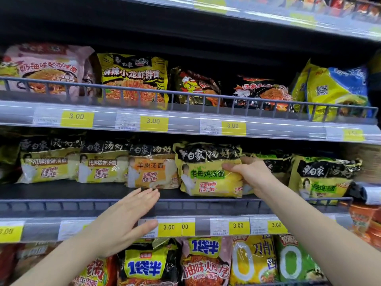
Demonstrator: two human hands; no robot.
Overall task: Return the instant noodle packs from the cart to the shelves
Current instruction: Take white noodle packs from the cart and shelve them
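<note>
A: Middle shelf (pixel 61 193), far left; two cream-and-yellow packs (pixel 48 162) stand side by side, black band on top; an orange-labelled pack (pixel 152 168) stands just right of them, touching the second one.

B: Left hand (pixel 123 221)?

A: Flat, palm down, fingers together and extended, thumb spread out below; it holds nothing; fingertips reach the front edge of the middle shelf just below the orange-labelled pack; whether they touch the pack I cannot tell.

B: The noodle pack in question?

A: Yellow noodle pack (pixel 208 172) with green label, upright on the middle shelf, just right of the orange-labelled pack, standing forward of the row; its bottom edge sits behind the low front rail (pixel 185 205).

B: Right hand (pixel 251 174)?

A: Clamped on the yellow noodle pack's right edge; thumb across the front face, fingers behind the pack; forearm runs in from lower right.

B: Further right?

A: Another green-labelled pack (pixel 323 178) of the same design, well apart from the held one; a pack partly hidden behind the hand sits between them.

B: Other levels?

A: Upper shelf carries a pink pack (pixel 47 67), a yellow pack (pixel 134 77), dark packs, then a yellow-and-blue one; yellow price tags (pixel 153 121) read 3.00 along the shelf edges; lower shelf holds more packs, partly covered by the arms.
</note>
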